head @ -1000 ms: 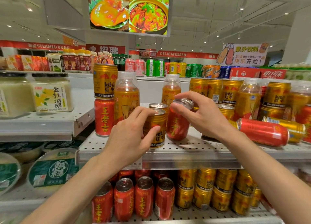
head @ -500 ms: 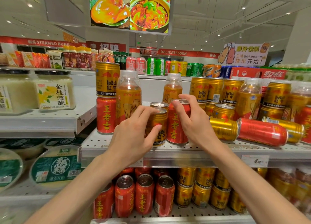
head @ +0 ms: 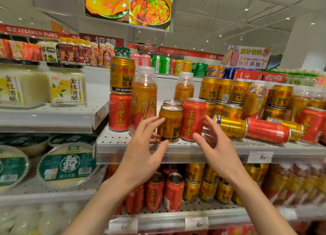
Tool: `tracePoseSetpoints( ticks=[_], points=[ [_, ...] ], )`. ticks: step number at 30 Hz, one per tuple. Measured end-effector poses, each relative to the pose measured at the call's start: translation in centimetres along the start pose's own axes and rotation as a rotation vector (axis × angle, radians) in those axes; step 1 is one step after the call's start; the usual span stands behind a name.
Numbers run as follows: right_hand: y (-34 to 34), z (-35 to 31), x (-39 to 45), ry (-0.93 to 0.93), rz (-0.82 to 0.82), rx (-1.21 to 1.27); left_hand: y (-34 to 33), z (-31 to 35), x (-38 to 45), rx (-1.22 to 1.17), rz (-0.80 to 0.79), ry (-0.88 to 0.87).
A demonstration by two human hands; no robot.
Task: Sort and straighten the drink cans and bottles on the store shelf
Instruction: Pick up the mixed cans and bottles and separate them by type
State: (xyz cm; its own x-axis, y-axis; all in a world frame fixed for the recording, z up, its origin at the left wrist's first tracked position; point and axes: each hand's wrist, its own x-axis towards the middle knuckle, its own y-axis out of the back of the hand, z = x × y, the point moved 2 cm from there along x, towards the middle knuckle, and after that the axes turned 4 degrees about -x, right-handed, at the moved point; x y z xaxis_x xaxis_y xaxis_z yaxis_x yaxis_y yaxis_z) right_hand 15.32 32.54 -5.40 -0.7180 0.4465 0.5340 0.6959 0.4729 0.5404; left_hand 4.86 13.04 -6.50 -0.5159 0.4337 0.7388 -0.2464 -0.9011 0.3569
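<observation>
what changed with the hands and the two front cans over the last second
The right hand stood the tilted red can upright beside the short gold can, then let go. The left hand released the gold can too; both hands are open and drawn back. The toppled cans on the right stayed lying down.

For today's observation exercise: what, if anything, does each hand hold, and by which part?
Nothing is held. Left hand and right hand are open, fingers spread, beside the upright gold can and red can.

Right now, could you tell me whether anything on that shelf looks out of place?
Yes. Right of the hands, a gold can and a red can lie on their sides, while neighbours stand upright. Red and gold cans are also mixed together.
</observation>
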Motion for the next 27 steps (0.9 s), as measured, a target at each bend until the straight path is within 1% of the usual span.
tracePoseSetpoints(
  ticks=[4, 7, 9, 11, 14, 17, 21, 27],
  points=[
    [1.1, 0.4, -3.9, -0.018, 0.059, 0.066, 0.2, 0.5, -3.3, -0.107, 0.108, 0.085],
    [1.6, 1.3, -6.1, -0.063, 0.113, 0.145, -0.7, 0.3, -6.0, -0.188, 0.102, 0.218],
    [1.5, 2.4, -7.2, -0.100, 0.100, 0.197, -1.6, -0.2, -7.6, -0.255, 0.077, 0.322],
    [1.5, 3.9, -8.0, -0.139, 0.065, 0.213, -2.7, -0.5, -8.9, -0.296, 0.089, 0.404],
    [2.7, 6.9, -8.6, -0.179, 0.029, 0.230, -4.8, -0.2, -10.0, -0.296, 0.134, 0.468],
    [5.0, 10.0, -8.4, -0.182, -0.010, 0.242, -7.4, 1.0, -9.8, -0.268, 0.177, 0.473],
    [8.7, 13.7, -6.9, -0.147, -0.066, 0.270, -11.8, 3.4, -8.3, -0.226, 0.274, 0.448],
    [14.0, 18.6, -4.3, -0.117, -0.077, 0.317, -18.3, 7.0, -5.4, -0.184, 0.287, 0.425]
  ],
)
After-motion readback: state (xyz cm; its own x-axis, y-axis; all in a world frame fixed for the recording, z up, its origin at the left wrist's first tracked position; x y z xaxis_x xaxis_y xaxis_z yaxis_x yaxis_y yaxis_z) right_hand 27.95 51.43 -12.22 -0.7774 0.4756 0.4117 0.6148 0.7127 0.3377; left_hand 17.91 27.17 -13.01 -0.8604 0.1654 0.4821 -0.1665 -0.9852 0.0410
